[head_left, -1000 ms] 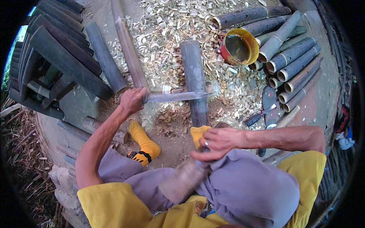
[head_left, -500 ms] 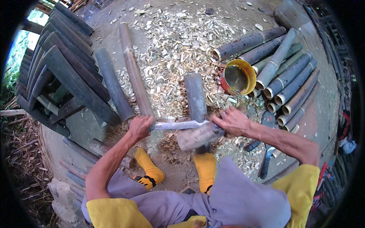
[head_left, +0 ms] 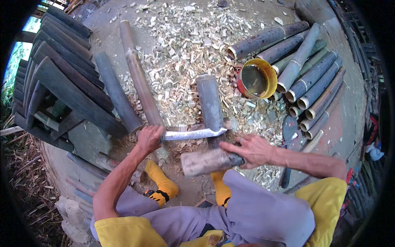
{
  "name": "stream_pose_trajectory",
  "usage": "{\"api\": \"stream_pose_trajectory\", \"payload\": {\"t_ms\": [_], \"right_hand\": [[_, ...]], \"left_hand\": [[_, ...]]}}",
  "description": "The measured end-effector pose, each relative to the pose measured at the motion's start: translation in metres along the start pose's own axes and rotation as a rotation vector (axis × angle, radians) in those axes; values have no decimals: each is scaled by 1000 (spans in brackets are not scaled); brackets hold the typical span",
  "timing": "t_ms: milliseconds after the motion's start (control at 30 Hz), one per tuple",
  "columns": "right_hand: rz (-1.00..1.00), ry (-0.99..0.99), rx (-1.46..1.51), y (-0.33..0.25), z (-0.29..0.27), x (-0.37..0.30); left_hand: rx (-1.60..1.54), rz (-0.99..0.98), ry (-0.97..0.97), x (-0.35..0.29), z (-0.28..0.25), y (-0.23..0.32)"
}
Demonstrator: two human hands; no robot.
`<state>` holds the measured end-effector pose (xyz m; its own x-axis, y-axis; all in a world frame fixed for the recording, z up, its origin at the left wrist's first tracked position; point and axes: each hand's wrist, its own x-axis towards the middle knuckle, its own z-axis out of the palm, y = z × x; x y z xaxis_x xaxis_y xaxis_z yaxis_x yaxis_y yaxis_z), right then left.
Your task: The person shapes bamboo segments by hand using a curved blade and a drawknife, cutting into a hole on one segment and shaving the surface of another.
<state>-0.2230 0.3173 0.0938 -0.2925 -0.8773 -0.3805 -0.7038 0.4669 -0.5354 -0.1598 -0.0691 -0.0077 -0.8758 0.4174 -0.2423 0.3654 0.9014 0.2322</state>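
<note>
I find the grey bamboo tube pointing away from the person, among wood chips. The knife crosses its near part; I cannot tell whether the edge bites. Left of the tube, the left hand has its fingers wrapped around the knife's handle. Right of it, the right hand has its fingers closed on the wooden club. That club has shifted toward the person, clear of the knife, so I record no blow landing. A bucket stands right of the tube.
</note>
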Motion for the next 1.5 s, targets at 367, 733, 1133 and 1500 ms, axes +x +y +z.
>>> {"api": "stream_pose_trajectory", "payload": {"t_ms": [367, 733, 1133, 1500], "right_hand": [[804, 562, 597, -21, 108, -71], [1039, 390, 789, -18, 133, -96], [1068, 344, 691, -18, 149, -87], [1012, 464, 857, -20, 130, -82]], "left_hand": [[-40, -369, -25, -29, -9, 56], [-588, -9, 28, -31, -54, 21], [202, -46, 103, 209, -100, 124], [-139, -129, -257, 195, -108, 109]]}}
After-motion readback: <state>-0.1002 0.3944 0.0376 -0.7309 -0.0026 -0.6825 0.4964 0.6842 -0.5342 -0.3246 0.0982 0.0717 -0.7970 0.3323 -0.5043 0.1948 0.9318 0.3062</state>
